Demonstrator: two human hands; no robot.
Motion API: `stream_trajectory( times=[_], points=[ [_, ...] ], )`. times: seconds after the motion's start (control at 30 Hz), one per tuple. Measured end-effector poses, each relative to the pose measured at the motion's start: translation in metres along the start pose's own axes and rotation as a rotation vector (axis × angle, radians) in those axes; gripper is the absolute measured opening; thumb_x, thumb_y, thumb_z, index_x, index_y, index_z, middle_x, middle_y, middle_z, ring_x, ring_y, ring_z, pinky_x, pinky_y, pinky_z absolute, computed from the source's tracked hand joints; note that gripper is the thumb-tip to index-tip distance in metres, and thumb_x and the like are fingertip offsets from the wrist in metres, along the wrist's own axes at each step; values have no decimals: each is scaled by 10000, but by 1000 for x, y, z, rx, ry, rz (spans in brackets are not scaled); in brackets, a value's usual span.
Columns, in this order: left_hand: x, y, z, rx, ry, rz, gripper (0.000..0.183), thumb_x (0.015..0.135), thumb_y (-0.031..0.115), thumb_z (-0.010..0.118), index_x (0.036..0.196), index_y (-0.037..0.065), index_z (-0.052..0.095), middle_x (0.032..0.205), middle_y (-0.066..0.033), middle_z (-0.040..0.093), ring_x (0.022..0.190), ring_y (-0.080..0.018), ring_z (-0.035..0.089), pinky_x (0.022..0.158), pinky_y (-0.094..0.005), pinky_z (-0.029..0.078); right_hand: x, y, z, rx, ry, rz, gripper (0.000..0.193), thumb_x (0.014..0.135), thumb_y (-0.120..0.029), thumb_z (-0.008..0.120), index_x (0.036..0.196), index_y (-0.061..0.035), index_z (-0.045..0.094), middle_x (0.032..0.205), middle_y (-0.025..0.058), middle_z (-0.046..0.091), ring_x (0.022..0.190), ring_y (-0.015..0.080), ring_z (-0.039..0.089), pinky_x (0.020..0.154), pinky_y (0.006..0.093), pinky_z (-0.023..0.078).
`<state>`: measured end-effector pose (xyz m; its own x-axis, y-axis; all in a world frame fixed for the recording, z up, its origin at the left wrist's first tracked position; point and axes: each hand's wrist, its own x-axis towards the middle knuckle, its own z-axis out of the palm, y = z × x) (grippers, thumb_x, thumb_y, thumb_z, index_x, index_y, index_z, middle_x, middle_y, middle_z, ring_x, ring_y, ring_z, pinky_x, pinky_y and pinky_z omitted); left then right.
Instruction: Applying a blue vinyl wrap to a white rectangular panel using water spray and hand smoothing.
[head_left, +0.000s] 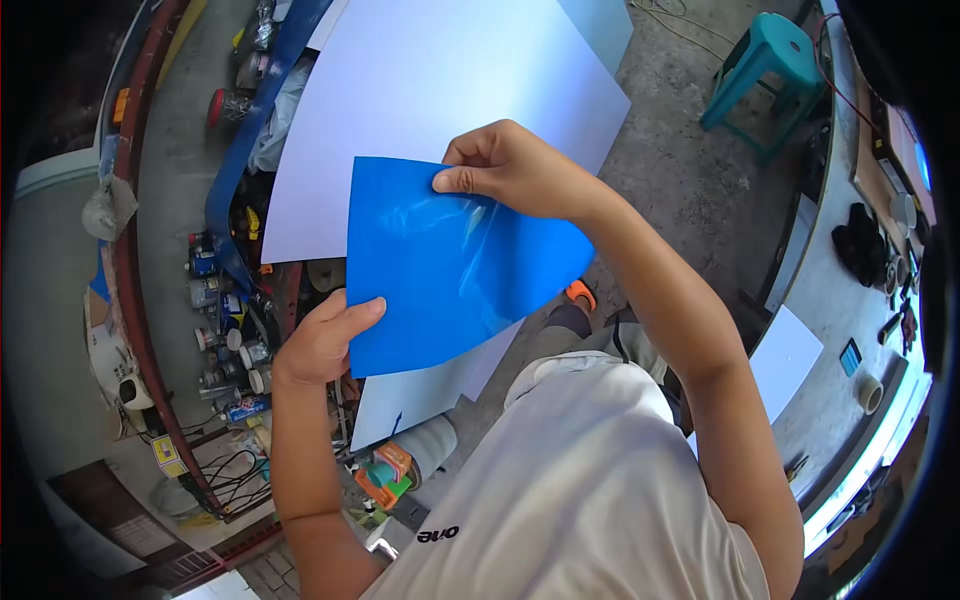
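A glossy blue sheet (430, 270) is held up in front of me, bending back on its right side. My left hand (325, 335) grips its lower left edge, thumb on the face and fingers hidden behind. At the top edge my right hand (495, 170) pinches the sheet between thumb and curled fingers. Light creases and reflections run down the middle of its surface. Behind it lies a large white panel (400, 100), partly covered by the blue sheet. Below the sheet, part of another pale panel (400, 405) shows.
Jars and cans (205, 290) crowd a shelf on the left, beside a curved blue strip (225, 200). A teal stool (775, 60) stands at the far right. Along the right runs a workbench (810, 400) with a roll of tape (870, 393) and a phone-like object (850, 357).
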<state>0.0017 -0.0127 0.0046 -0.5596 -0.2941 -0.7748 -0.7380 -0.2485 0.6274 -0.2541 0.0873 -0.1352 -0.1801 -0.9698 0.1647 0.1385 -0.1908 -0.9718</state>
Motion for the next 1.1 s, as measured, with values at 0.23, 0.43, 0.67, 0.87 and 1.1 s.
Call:
stream_trajectory(
  times=[0.23, 0.43, 0.67, 0.87, 1.1],
  points=[
    [18, -75, 5, -465, -222, 521, 671, 928, 340, 677, 1449, 23, 396, 1391, -116, 526, 1278, -255, 517, 1060, -455, 426, 24, -12, -3, -209, 140, 19, 269, 906, -249, 729, 921, 19, 722, 750, 25, 682, 683, 82, 594, 653, 254, 496],
    [27, -80, 38, -446, 109, 678, 507, 982, 180, 594, 1442, 76, 407, 1413, -111, 511, 1284, -272, 530, 1067, -507, 450, 38, -3, -2, -142, 165, 18, 282, 892, -267, 741, 942, 11, 735, 775, 48, 702, 708, 97, 629, 676, 258, 516],
    [34, -78, 56, -449, 274, 646, 334, 1034, 161, 492, 1348, 48, 482, 1244, -106, 617, 1084, -223, 649, 907, -406, 568, 24, 5, 23, -462, 517, -250, 274, 879, -248, 737, 1026, -19, 705, 914, 116, 695, 826, 242, 663, 742, 340, 534],
    [39, -77, 78, -538, 387, 677, 321, 1027, 139, 504, 1335, 49, 490, 1228, -112, 617, 1093, -220, 639, 901, -387, 577, -91, 10, 84, -395, 506, -276, 322, 790, -75, 771, 1089, -59, 654, 1031, 114, 632, 900, 325, 631, 763, 394, 527],
    [49, -89, 94, -528, 336, 644, 364, 951, 0, 588, 1304, 51, 520, 1219, -102, 615, 1111, -217, 626, 967, -392, 541, -120, 21, 112, -462, 557, -341, 382, 743, -21, 803, 1103, -47, 677, 1051, 114, 649, 842, 252, 660, 682, 328, 542]
  ],
)
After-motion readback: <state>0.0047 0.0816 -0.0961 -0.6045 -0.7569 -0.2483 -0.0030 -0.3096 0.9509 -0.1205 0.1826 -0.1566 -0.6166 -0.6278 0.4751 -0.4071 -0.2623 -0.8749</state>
